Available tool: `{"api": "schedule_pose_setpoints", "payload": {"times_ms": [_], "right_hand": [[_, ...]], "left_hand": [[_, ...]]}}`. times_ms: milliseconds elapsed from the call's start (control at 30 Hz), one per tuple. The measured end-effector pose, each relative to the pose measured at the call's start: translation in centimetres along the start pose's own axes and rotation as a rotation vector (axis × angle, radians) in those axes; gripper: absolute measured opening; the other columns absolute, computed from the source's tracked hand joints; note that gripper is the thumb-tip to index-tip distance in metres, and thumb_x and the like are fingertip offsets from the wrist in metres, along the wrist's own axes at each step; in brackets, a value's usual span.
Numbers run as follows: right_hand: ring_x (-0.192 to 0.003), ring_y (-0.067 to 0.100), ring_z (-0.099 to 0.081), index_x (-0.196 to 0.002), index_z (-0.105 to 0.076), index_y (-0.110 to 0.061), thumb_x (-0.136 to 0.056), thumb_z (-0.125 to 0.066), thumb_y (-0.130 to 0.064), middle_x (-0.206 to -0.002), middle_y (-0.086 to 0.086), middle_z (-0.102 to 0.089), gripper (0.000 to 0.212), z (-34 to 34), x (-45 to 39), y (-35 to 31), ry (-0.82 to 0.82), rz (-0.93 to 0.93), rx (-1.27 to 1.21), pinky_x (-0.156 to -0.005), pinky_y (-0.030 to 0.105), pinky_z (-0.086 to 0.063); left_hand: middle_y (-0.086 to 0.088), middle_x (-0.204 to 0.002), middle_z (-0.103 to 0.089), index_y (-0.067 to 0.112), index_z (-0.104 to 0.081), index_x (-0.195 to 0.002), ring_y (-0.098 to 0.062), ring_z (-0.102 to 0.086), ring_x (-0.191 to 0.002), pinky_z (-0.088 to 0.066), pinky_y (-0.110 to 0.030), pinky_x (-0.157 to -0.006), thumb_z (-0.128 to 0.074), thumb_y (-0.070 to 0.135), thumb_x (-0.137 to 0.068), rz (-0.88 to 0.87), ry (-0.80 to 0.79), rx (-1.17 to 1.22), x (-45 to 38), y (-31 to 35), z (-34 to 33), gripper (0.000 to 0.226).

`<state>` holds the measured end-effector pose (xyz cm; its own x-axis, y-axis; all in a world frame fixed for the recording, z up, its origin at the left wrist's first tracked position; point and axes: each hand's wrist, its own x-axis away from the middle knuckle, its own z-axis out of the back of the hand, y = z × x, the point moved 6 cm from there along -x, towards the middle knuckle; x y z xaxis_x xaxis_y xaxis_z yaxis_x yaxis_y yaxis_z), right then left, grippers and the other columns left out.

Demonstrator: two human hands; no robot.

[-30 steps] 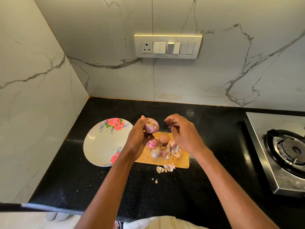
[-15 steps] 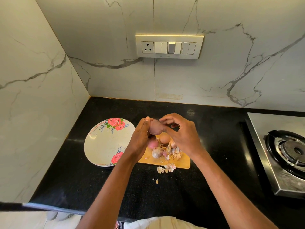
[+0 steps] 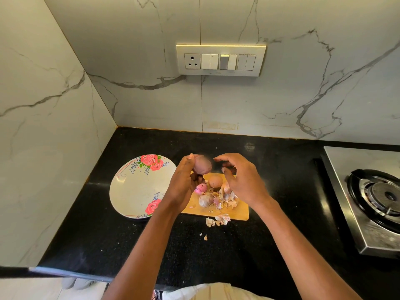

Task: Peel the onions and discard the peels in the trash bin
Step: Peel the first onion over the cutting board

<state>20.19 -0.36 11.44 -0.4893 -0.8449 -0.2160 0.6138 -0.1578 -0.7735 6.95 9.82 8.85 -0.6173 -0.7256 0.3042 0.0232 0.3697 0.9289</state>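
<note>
My left hand (image 3: 184, 185) grips a purple onion (image 3: 202, 164) above the wooden cutting board (image 3: 238, 211). My right hand (image 3: 242, 180) hovers just right of that onion with fingers loosely curled; a gap separates them, and whether it pinches a bit of peel I cannot tell. On the board lie a brown unpeeled onion (image 3: 215, 181), a pink peeled piece (image 3: 200, 188), a pale onion (image 3: 205, 200) and a heap of dry peels (image 3: 226, 199). More peels (image 3: 217, 220) lie on the counter at the board's front edge. No trash bin is in view.
A floral plate (image 3: 134, 191) sits left of the board on the black counter (image 3: 281, 169). A steel gas stove (image 3: 372, 198) stands at the right. Marble walls close the back and left; a switch panel (image 3: 220, 60) hangs on the back wall.
My right hand met the onion half a second ago and has now pulled back to the right. The left hand has stayed in place with the onion.
</note>
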Motion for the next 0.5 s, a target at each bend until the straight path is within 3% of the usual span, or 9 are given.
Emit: {"api": "schedule_pose_setpoints", "payload": {"times_ms": [100,267,500], "right_hand": [[-0.099,-0.014,-0.062,-0.117,-0.071,-0.021,-0.097,-0.067,-0.012,-0.106,-0.016,-0.069,0.022,0.4,-0.2,-0.5,0.037,-0.003,-0.055,-0.081,0.003,-0.046],[-0.104,-0.009,-0.064,-0.124,-0.069,-0.02,-0.092,-0.074,-0.014,-0.112,-0.013,-0.071,0.033,0.4,-0.6,-1.7,0.022,0.002,-0.168,-0.083,0.006,-0.048],[-0.094,-0.006,-0.069,-0.114,-0.071,-0.016,-0.087,-0.08,-0.018,-0.098,-0.014,-0.074,0.029,1.2,-0.8,-1.8,0.095,0.007,-0.218,-0.081,0.01,-0.052]], "left_hand": [[-0.007,-0.112,-0.065,0.02,-0.06,-0.116,-0.013,-0.06,-0.091,-0.051,-0.025,-0.077,-0.039,0.033,-0.11,0.006,-0.027,-0.006,0.0,0.0,-0.2,0.025],[-0.005,-0.115,-0.065,0.018,-0.059,-0.123,-0.016,-0.064,-0.098,-0.053,-0.027,-0.08,-0.042,0.029,-0.109,0.017,-0.079,-0.025,0.1,-0.2,-0.8,0.025],[-0.008,-0.127,-0.067,0.017,-0.058,-0.135,-0.019,-0.067,-0.111,-0.055,-0.029,-0.089,-0.066,0.032,-0.09,-0.005,-0.179,-0.095,0.1,-0.1,-0.7,0.048]]}}
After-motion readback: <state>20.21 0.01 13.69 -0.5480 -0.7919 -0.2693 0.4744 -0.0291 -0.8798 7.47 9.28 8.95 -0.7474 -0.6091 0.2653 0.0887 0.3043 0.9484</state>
